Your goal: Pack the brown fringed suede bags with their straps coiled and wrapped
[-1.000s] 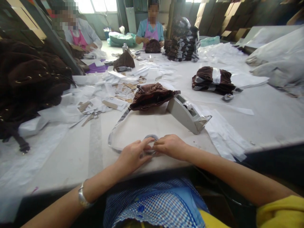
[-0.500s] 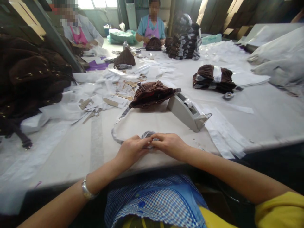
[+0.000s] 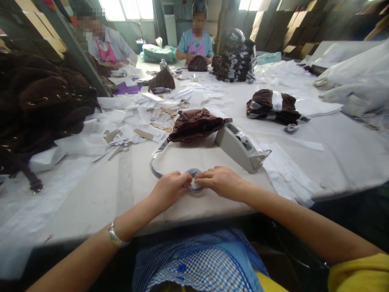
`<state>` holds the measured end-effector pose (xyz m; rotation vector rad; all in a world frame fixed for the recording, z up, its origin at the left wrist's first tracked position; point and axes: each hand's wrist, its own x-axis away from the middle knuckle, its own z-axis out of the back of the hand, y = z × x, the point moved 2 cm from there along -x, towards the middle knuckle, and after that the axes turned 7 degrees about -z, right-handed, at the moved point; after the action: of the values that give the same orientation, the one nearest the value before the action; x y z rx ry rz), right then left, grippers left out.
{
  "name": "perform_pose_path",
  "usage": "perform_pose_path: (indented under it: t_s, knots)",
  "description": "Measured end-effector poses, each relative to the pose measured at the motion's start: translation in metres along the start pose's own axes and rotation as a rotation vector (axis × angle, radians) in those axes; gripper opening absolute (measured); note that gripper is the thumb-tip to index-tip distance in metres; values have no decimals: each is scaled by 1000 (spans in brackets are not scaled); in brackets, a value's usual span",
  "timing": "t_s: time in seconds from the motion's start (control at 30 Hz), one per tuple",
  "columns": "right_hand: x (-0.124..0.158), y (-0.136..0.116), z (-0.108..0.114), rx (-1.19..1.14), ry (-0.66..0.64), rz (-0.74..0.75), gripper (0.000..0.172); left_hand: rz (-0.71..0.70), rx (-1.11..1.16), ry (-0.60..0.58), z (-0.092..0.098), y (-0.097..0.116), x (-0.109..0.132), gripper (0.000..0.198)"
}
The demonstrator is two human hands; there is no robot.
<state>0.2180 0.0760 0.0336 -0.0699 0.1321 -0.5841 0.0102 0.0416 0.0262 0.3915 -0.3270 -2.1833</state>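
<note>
At the table's front edge lies a grey strap wound into a flat coil point(image 3: 194, 190), running back in a loop to a brown bag point(image 3: 194, 125). My left hand point(image 3: 173, 187) is closed on the coil's left side, fingers pressed together. My right hand point(image 3: 220, 182) has its fingers together on the coil's right side. The fingertips are close to each other over the coil's middle. Behind my right hand stands a grey tape dispenser point(image 3: 240, 148), touching the brown bag's right end.
A wrapped brown bundle point(image 3: 273, 106) lies at the right, with white sheets point(image 3: 287, 172) nearer. Brown bags point(image 3: 42, 97) are heaped at the left beside paper scraps point(image 3: 121, 138). Two people sit across the table near stacked bags point(image 3: 232, 61).
My hands have moved slightly apart, so more of the coil shows. The view has tilted up a little, and the strap's loop has shifted right.
</note>
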Motion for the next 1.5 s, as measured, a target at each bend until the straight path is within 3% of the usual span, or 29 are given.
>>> perform_pose_path:
  t_s: [0.13,0.33,0.43,0.57,0.7,0.8,0.9,1.0,1.07,1.13,1.2,1.4,1.5]
  knots:
    - [8,-18,2,-32,-47,-102,31,151,162,35,-4,9,4,18]
    - [11,-33,-1,-72,-98,-206,38,165,184,-20,-5,12,1,20]
    - [11,-26,-9,-52,-58,-149,20,-2,99,-108,-3,12,-1,24]
    - [17,-4,-13,-82,-14,113,20,-328,-81,-185,8,7,-3,32]
    - [23,10,-6,-58,-13,205,23,-453,-167,-230,10,10,-7,16]
    - [26,0,0,-59,-52,128,25,-420,-137,-229,2,19,-11,15]
    - [27,-16,1,-54,-76,-47,34,-243,-65,-220,-7,23,-11,9]
    - [27,-20,-4,-17,-83,-72,15,-104,-2,-213,-7,20,-10,29]
    - [26,-13,-6,1,-86,32,14,-172,-41,-222,-2,16,-11,36]
    - [25,-1,-5,20,-78,135,17,-264,-140,-231,4,11,-13,30]
    - [23,9,-3,40,-65,178,19,-270,-203,-222,7,7,-16,26]
    - [18,0,-12,-42,-4,-25,36,-70,-73,-146,-5,12,-16,24]
    - [16,-7,-20,-40,26,-15,23,-131,-75,-147,-2,10,-14,32]
